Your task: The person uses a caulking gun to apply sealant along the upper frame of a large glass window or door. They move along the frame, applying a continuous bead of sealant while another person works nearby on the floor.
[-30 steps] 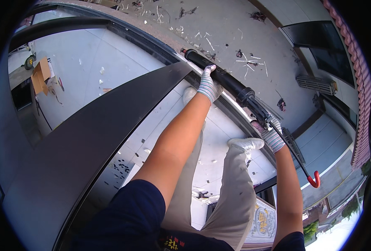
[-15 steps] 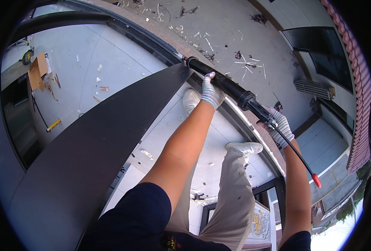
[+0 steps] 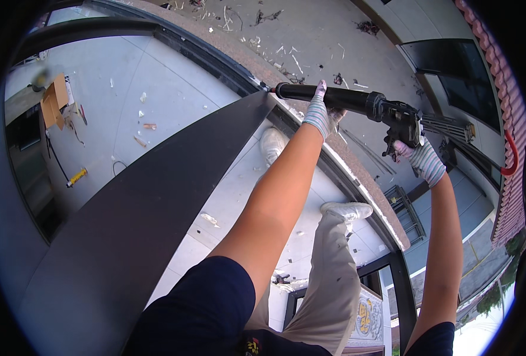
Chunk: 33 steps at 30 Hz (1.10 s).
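Observation:
A black caulking gun [image 3: 353, 99] stretches across the upper middle, its tip beside the upper right corner of a long dark grey panel [image 3: 138, 172]. My left hand [image 3: 323, 114], in a striped knit glove, is wrapped round the barrel from below with the thumb up over it. At the rear, my right hand [image 3: 424, 159], gloved alike, grips the handle; the gun body partly hides its fingers. The plunger rod runs back to the right and ends in a red hook [image 3: 510, 155]. Whether the tip touches the panel or frame, I cannot tell.
A dark window frame with a stone sill [image 3: 364, 178] runs diagonally beneath the gun. Beyond it, a lower floor [image 3: 310, 35] carries scattered scraps. At left lie an open cardboard box [image 3: 53, 105] and a yellow-handled tool [image 3: 76, 177]. My white shoes [image 3: 347, 209] stand on light tiles.
The gun's rear has swung up and right, bringing it closer to level. My right hand has risen with it, and my left hand has shifted slightly right. The red hook moved to the far right.

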Tool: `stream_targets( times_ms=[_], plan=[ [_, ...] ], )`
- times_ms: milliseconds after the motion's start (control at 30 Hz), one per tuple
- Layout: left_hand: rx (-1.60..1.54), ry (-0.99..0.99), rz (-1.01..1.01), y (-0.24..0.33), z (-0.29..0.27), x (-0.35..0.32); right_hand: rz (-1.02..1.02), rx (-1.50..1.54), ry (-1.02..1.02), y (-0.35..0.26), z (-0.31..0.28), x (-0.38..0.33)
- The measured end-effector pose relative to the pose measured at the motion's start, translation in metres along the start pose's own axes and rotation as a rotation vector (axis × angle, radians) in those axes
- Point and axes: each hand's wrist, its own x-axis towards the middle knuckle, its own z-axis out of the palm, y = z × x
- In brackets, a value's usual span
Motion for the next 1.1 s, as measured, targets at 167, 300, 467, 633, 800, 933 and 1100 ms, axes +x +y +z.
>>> stream_targets(
  times_ms=[167,300,467,633,800,933,1100],
  plan=[
    [-0.073,-0.019,-0.010,0.005,0.013,-0.001,0.102,0.062,0.027,-0.026,0.004,-0.006],
    [-0.045,-0.042,0.053,0.013,0.016,0.003,0.121,0.137,0.047,-0.038,0.014,-0.001],
    [0.058,-0.042,0.132,0.035,0.026,0.015,0.133,0.242,0.068,-0.038,0.024,0.016],
    [-0.001,-0.025,0.153,0.059,0.031,0.031,0.090,0.347,0.113,-0.045,0.041,0.032],
    [-0.028,-0.025,0.150,0.068,0.032,0.029,0.107,0.287,0.066,-0.048,0.040,0.048],
    [-0.037,-0.020,0.145,0.070,0.036,0.027,0.094,0.238,0.076,-0.050,0.041,0.053],
    [-0.063,-0.051,0.165,0.077,0.037,0.033,0.086,0.144,0.084,-0.064,0.038,0.063]
  ],
)
